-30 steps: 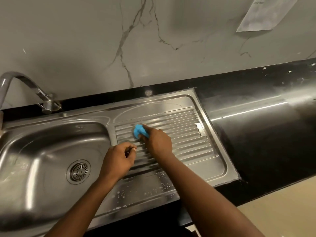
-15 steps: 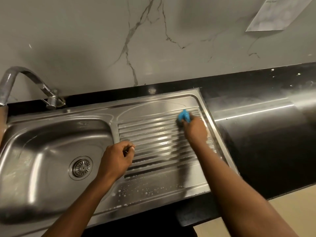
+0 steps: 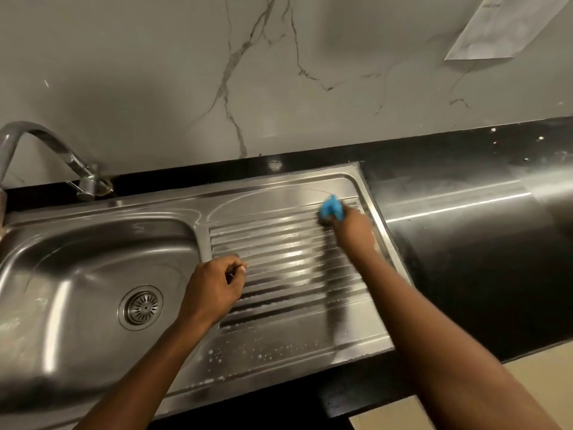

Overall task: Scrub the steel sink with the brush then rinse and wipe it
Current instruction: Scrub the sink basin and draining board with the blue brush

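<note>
Blue brush (image 3: 331, 209) gripped in our right hand (image 3: 353, 228), at far right corner of sink (image 3: 62, 274) drainboard (image 3: 294, 339); left hand (image 3: 214, 283) fisted, empty-looking, braced on ridges. We risk overshooting rim, smearing suds (image 3: 248, 356) onto worktop (image 3: 465, 243).

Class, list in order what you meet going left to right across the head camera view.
curved steel tap → round steel drain strainer → left hand → blue scrubbing brush → white paper sheet on the wall
</note>
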